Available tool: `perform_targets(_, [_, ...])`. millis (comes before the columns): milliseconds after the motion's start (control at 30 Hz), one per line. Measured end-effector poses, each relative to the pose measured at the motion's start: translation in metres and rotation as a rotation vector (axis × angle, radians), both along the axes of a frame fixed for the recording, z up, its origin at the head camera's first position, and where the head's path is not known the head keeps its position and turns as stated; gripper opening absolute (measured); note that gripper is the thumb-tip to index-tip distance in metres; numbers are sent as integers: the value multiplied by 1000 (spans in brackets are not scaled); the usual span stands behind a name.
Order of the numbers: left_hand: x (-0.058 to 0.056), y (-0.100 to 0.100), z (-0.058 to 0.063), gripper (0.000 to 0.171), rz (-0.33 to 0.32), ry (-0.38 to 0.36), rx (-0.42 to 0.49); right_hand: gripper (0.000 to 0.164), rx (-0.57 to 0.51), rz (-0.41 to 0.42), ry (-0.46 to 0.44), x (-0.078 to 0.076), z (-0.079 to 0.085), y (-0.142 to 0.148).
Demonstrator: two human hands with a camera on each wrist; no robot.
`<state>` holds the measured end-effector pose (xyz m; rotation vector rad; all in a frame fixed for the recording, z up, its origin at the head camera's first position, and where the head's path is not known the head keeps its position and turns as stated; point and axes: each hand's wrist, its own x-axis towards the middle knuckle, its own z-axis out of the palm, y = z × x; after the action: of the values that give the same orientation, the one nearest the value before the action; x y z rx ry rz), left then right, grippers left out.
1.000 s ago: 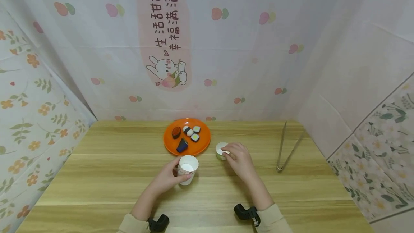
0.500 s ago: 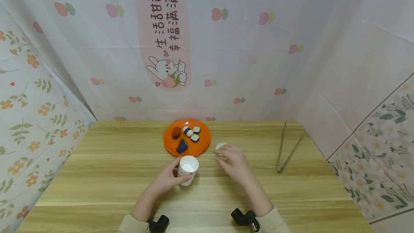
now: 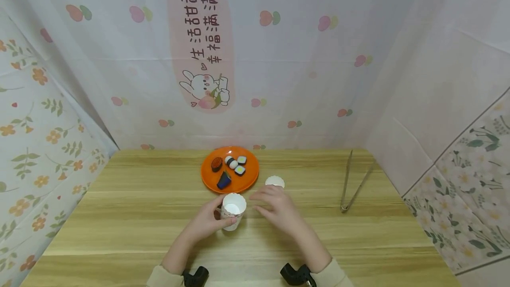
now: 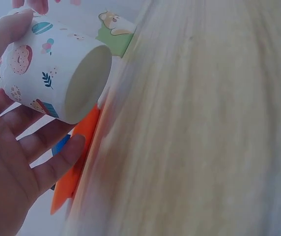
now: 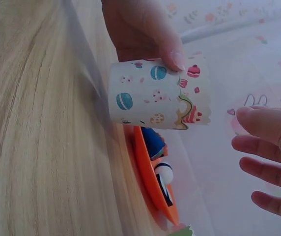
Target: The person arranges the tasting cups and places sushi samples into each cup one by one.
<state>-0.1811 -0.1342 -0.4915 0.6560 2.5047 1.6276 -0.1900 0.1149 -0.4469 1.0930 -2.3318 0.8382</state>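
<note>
My left hand [image 3: 205, 220] holds a white paper baking cup [image 3: 234, 224] by its side, its scalloped mouth facing up. Printed sweets cover its wall in the left wrist view, where its base shows raised off the wood. Beside the cup's mouth, my right hand [image 3: 279, 211] hovers with fingers spread and nothing in them, as the right wrist view [image 5: 278, 142] also has it. Behind that hand stands a second paper cup [image 3: 275, 182], largely hidden in the head view. Its green wall with a bear print [image 4: 115, 39] appears in the left wrist view.
Several toy sushi pieces, such as a roe-topped one [image 3: 217, 163] and a dark blue cone [image 3: 224, 180], lie on an orange plate [image 3: 250, 180] behind the held cup. Metal tongs [image 3: 345, 205] lie spread at the table's right. Printed cloth [image 3: 303, 70] hangs behind the wooden table [image 3: 131, 216].
My right hand has come away from the green cup and moved left and nearer, toward the held cup. The left hand and its cup have stayed almost still.
</note>
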Motion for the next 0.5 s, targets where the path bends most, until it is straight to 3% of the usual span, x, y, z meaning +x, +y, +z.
perform_targets(500, [0, 3, 0, 56, -34, -25, -23, 25, 124, 59, -31, 3, -4, -7])
